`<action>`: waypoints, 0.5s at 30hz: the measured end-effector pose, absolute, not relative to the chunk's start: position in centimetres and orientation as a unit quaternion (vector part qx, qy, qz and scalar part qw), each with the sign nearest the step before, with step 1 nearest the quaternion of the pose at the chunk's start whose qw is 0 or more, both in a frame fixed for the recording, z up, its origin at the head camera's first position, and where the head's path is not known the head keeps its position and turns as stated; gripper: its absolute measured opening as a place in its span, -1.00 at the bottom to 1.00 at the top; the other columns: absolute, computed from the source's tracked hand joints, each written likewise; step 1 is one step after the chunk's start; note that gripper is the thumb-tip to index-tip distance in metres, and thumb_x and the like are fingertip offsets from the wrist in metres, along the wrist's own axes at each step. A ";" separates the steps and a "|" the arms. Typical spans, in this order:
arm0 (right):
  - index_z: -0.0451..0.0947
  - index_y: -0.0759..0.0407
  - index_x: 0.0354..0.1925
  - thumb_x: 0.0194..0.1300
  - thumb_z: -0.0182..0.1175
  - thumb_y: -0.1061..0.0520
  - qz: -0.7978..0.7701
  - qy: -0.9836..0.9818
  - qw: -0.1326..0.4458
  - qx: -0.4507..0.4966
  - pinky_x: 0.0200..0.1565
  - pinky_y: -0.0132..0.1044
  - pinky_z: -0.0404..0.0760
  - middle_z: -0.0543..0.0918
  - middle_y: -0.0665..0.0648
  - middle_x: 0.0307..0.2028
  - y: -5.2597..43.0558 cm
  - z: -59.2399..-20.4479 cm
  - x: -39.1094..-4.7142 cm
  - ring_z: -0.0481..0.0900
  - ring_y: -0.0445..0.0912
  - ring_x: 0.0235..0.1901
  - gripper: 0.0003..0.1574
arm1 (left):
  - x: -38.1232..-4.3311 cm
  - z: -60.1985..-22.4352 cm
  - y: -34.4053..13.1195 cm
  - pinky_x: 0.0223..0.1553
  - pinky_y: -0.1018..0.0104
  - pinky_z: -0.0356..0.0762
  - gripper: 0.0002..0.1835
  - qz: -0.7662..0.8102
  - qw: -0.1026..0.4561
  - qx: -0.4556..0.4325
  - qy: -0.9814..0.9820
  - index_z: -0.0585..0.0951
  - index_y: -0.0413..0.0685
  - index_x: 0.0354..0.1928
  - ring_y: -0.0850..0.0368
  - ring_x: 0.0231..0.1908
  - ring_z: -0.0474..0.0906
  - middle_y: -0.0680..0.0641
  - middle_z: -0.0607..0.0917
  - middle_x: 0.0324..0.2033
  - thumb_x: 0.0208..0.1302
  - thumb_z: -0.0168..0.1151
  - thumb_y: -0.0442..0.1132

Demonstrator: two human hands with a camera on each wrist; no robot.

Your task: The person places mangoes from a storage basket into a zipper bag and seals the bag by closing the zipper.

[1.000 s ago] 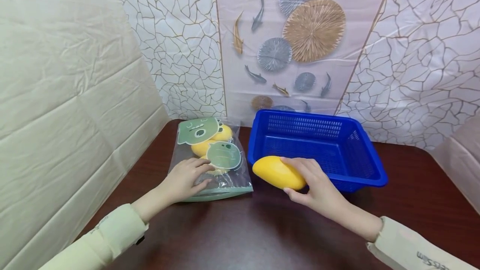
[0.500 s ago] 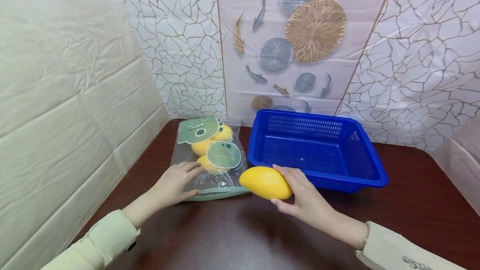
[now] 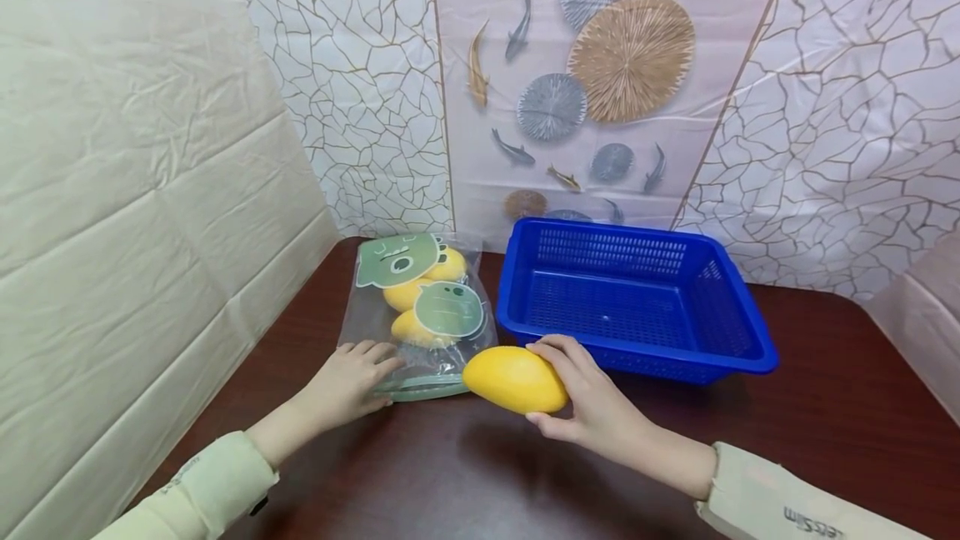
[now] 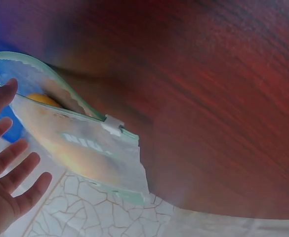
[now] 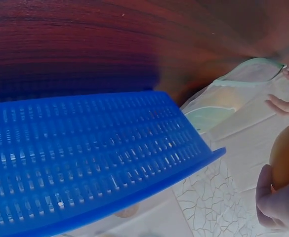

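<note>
My right hand (image 3: 600,408) grips a yellow mango (image 3: 514,379) at its right end, fingers over the top and thumb below, just above the near edge of the zip bag. That clear bag (image 3: 375,357) lies flat on the table, printed with green cartoon faces; several mangoes (image 3: 405,294) show inside. My left hand (image 3: 337,387) is at the bag's near left corner with its fingers loosely spread. In the left wrist view, the bag's mouth gapes, a white slider (image 4: 113,125) sits on its green zip, and the left hand (image 4: 11,182) holds nothing.
A blue plastic basket (image 3: 637,348) with slotted walls stands right of the bag, behind the right hand. Dark reddish-brown wood makes up the table (image 3: 420,482). Patterned cloth (image 3: 375,90) hangs behind, and a pale cloth wall (image 3: 150,190) rises at the left.
The right hand has carried the mango left and nearer, from the basket's front rim to the bag's near edge. My left hand has drawn back slightly off the bag's middle toward its opening.
</note>
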State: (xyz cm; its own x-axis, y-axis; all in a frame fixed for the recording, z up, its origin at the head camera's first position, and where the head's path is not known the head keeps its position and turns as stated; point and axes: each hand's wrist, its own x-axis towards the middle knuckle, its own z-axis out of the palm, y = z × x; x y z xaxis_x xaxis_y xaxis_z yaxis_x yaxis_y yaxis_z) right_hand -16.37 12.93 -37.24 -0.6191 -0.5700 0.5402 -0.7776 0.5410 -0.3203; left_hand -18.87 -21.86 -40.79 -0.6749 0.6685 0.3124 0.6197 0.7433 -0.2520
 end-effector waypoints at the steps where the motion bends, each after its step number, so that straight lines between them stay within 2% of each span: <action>1: 0.36 0.25 0.16 -0.10 0.44 0.01 0.273 -0.858 0.186 0.393 0.01 0.00 0.55 0.45 0.15 0.06 12.9 -37.3 -16.4 0.43 0.00 0.06 -0.13 | -18.9 -40.9 -21.9 -0.24 0.07 0.56 -0.41 0.063 0.195 -0.351 -0.913 0.60 0.01 -0.03 -0.03 -0.11 0.58 -0.07 0.63 -0.11 -0.20 0.53 0.00; 9: 0.34 0.23 0.17 -0.12 0.45 0.03 0.279 -0.860 0.177 0.388 0.02 -0.01 0.55 0.45 0.13 0.04 12.6 -37.6 -16.3 0.42 -0.01 0.07 -0.11 | -18.7 -41.3 -22.1 -0.24 0.12 0.55 -0.50 0.063 0.219 -0.341 -0.912 0.62 0.01 -0.11 0.00 -0.18 0.60 -0.04 0.66 -0.22 -0.17 0.51 -0.05; 15: 0.34 0.21 0.19 -0.04 0.41 -0.03 0.279 -0.865 0.158 0.385 -0.01 -0.08 0.56 0.44 0.10 0.04 12.3 -37.6 -16.2 0.40 -0.06 0.05 -0.14 | -19.0 -42.0 -22.6 -0.39 0.21 0.45 -0.52 0.092 0.279 -0.338 -0.894 0.59 0.03 -0.32 0.05 -0.38 0.56 0.02 0.63 -0.45 -0.31 0.53 0.07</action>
